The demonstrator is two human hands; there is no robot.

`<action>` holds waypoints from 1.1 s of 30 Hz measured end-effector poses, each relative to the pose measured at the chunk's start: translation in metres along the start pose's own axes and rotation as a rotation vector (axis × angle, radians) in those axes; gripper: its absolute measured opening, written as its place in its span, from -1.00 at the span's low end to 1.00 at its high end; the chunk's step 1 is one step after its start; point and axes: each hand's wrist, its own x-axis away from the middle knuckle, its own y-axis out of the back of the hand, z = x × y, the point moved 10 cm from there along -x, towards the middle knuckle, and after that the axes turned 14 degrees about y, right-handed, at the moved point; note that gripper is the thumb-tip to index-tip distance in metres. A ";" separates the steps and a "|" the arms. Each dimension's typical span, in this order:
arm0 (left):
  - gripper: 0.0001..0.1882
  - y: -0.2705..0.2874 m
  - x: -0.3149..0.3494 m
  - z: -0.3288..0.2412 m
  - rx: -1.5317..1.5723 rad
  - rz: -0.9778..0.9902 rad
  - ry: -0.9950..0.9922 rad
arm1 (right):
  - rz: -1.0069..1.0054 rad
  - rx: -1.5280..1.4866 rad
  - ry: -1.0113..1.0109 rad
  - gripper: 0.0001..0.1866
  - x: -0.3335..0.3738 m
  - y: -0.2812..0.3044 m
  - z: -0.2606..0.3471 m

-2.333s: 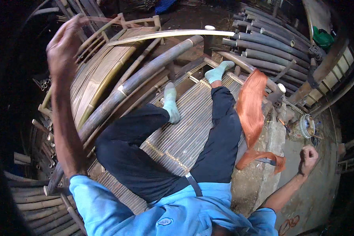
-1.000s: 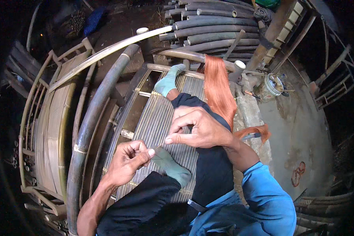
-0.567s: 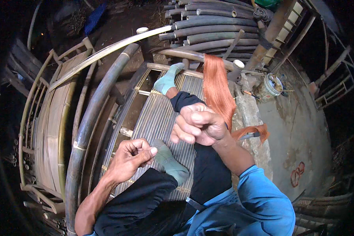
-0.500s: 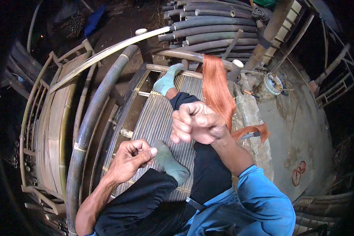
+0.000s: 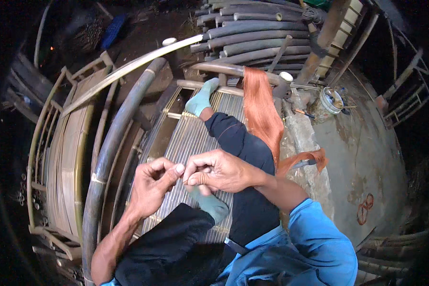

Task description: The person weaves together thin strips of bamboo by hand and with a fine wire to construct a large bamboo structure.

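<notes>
My left hand (image 5: 150, 186) is closed in a pinch, thumb against forefinger, above the slatted bamboo seat (image 5: 178, 138). Its fingertips nearly meet those of my right hand (image 5: 224, 172), which is also pinched closed. Whatever lies between the fingers is too fine to make out. Just beyond my right forearm, a bundle of orange-brown fibres (image 5: 261, 107) hangs over the bamboo frame, its lower end curling to the right. My legs in dark trousers rest on the seat. One foot in a pale green sock (image 5: 202, 97) is stretched forward, and the other sock (image 5: 210, 205) is below my hands.
A thick bamboo rail (image 5: 102, 162) curves along the left, with a second bamboo bench (image 5: 66, 162) beyond it. Bamboo poles (image 5: 262, 38) are stacked at the back. On the concrete floor at right are a white bucket (image 5: 327, 103) and an orange loop of cord (image 5: 363, 209).
My right hand has dropped from a raised, curled position and moved left to meet my left hand's fingertips. The left hand has shifted only slightly.
</notes>
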 end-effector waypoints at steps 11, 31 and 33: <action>-0.67 0.033 0.003 0.020 -0.423 -0.001 0.049 | -0.330 1.141 -0.122 -0.61 0.072 0.190 0.059; -0.63 0.013 0.014 -0.139 -0.800 -0.323 -0.420 | 0.067 0.388 0.201 -0.79 -0.030 0.078 0.074; -0.61 0.027 0.027 -0.138 -0.641 -0.272 -0.490 | 0.198 0.159 0.055 -0.79 -0.053 0.014 0.067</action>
